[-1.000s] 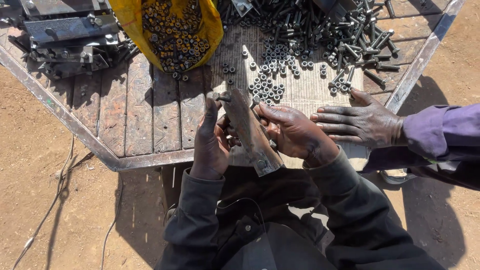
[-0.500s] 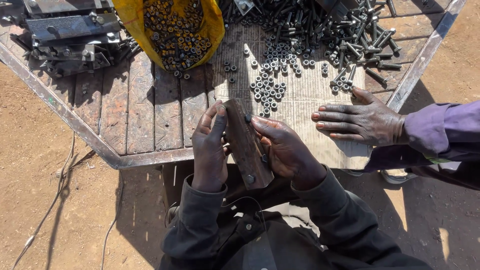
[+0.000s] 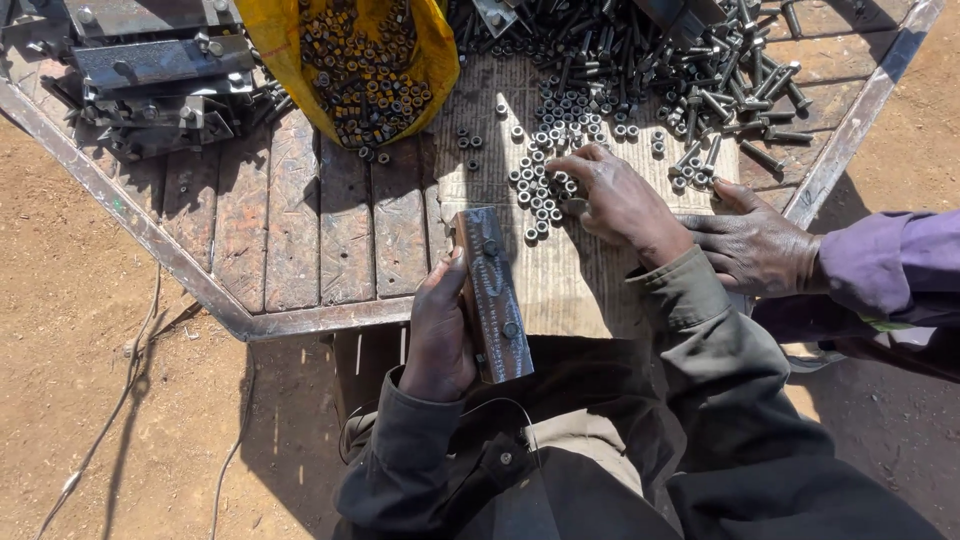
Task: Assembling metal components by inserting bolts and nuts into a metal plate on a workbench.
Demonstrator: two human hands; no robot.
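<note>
At the near edge of a wooden-slat table (image 3: pixel 300 220) framed in steel, the left hand (image 3: pixel 440 325) is clamped around a flat steel bracket (image 3: pixel 492 292), which stands lengthwise over the table's front rim with two bolt heads showing on its face. The right hand (image 3: pixel 620 200), fingers spread and loose, rests on a scatter of small nuts (image 3: pixel 545 190) on a strip of cardboard (image 3: pixel 560 280); it grips nothing that can be seen. Bare slats lie open to the left of the bracket, while another person's hand (image 3: pixel 755 245), in a purple sleeve, lies flat just beside the right wrist, crowding that side. A yellow sack (image 3: pixel 430 70) of nuts, a heap of bolts (image 3: pixel 700 60) and stacked steel parts (image 3: pixel 150 80) are cut off by the top edge. What the right fingertips touch is hidden under the hand. Half a second earlier both hands held the bracket together; the right has since left it and gone out to the nuts.
</note>
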